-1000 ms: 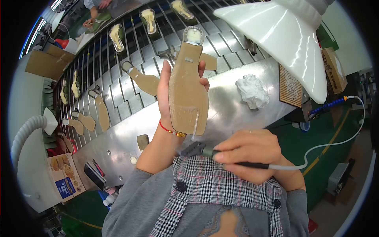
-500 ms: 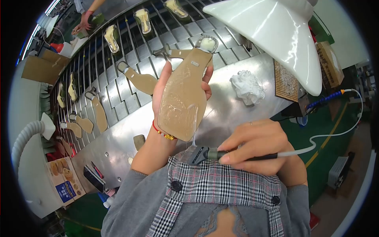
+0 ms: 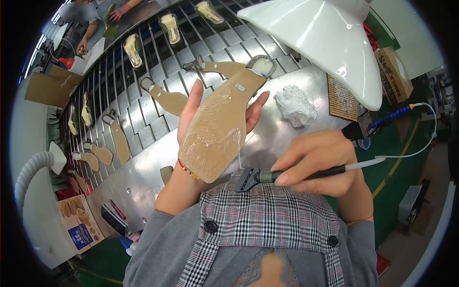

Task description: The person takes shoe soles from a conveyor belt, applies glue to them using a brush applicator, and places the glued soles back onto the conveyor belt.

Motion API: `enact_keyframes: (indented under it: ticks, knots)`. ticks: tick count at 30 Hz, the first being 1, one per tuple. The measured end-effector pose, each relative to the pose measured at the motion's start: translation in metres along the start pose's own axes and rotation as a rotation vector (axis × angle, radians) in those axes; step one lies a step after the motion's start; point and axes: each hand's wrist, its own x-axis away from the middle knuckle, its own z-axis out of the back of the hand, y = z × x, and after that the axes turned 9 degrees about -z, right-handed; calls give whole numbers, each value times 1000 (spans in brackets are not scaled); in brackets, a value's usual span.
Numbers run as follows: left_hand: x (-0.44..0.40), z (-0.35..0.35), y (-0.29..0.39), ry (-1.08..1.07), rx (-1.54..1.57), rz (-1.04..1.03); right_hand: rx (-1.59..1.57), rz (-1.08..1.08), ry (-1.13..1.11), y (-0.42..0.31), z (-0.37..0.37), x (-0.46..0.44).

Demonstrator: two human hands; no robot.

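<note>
A tan shoe sole (image 3: 215, 124) lies tilted over my left hand (image 3: 191, 112), its heel end up and to the right. Clear glossy material coats part of its wide end. My left thumb shows at its left edge and fingertips at its right edge, with the palm hidden beneath. My right hand (image 3: 318, 165) pinches a black-handled tool (image 3: 267, 177) with a flat dark head and a white cable. A thin clear strand runs from the sole's lower right edge to the tool's head, which is apart from the sole.
Soles (image 3: 166, 99) rest on the slatted metal conveyor (image 3: 143, 115), with shoe forms (image 3: 169, 28) on rods beyond. Crumpled white paper (image 3: 295, 106) lies right of the sole. A white lamp shade (image 3: 325, 43) hangs at upper right. A co-worker's gloved hand (image 3: 119, 12) is at upper left.
The sole has tilted further, its wide end moving down and left. My left fingers have spread from its right edge. The tool has moved slightly right, and the co-worker's hands have shifted.
</note>
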Motion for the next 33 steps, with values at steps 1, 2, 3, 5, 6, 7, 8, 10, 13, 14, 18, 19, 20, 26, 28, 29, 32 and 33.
enact_keyframes:
  ticks: [1,2,3,5,6,7,8,10,13,14,18,19,20,26,28,29,32,33]
  knots:
    - [2,-1,1,-24,-31,17,49,31,42,-3,2,-3]
    - [4,-1,2,-49,-62,37,92,29,144,-1,3,-6]
    - [5,1,1,-98,-51,61,123,-4,207,2,5,-8]
    - [7,0,2,-83,-92,64,74,-50,160,6,6,-5]
    - [8,0,3,-78,-111,62,109,-57,6,-4,13,-5]
    - [11,1,4,-101,-130,71,81,-13,-2,-5,14,-5]
    - [13,1,3,-117,-148,76,45,26,-7,-5,12,-4]
    - [16,0,2,-147,-186,90,113,76,232,1,7,-9]
    - [23,-5,4,-134,-161,91,140,29,83,-4,11,-6]
    - [24,-5,4,-143,-173,98,135,32,-18,-8,13,-4]
    - [30,-8,5,-167,-216,157,236,-11,327,-11,2,-9]
    - [30,-9,6,-178,-228,175,230,11,213,-12,4,-7]
    - [30,-9,6,-176,-241,156,223,33,97,-12,8,-4]
    - [40,-14,6,-32,-323,95,277,33,287,-14,4,0]
    - [37,-6,10,-189,-338,123,255,62,129,-18,6,1]
    - [40,-7,11,-127,-326,115,201,40,182,-17,3,4]
    - [45,-10,15,-54,-331,132,243,-76,464,-14,-1,6]
    - [43,-8,18,-103,-359,161,259,23,316,-10,7,6]
